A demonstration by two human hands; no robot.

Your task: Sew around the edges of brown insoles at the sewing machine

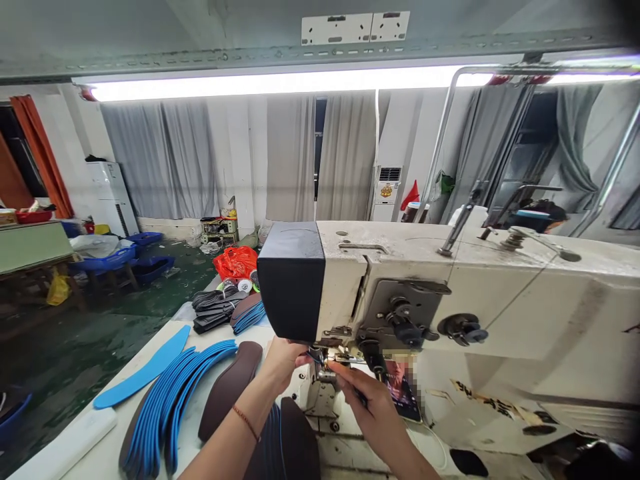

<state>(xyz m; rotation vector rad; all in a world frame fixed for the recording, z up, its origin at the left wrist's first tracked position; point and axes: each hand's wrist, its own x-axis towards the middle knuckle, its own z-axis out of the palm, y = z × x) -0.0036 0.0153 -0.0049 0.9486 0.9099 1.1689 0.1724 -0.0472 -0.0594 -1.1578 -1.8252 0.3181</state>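
A cream sewing machine (500, 293) lay with its long axis running left to right across the desk (107, 453), its black-capped head end pointing left and its needle area facing down just under that cap. Both hands met at the needle area: the left hand (281, 363) reached up from the near side, its fingers (299, 360) curled closed beneath the head, though what they pinched was too small to tell. The right hand (373, 407) came in from the near right, its fingers (340, 372) stretched toward the needle with the tips drawn together just beside the left hand's. A phone (405, 393) leaned against the machine just right of the right hand. On the desk to the left lay a fanned stack of blue insoles (175, 400), a single blue insole (145, 370) farther left, and a dark brown insole (230, 390) beside the left forearm. Farther off, dark insoles (217, 307) sat piled near a red plastic bag (235, 261). On the floor at far left, blue bins (145, 239) stood; their contents could not be made out.
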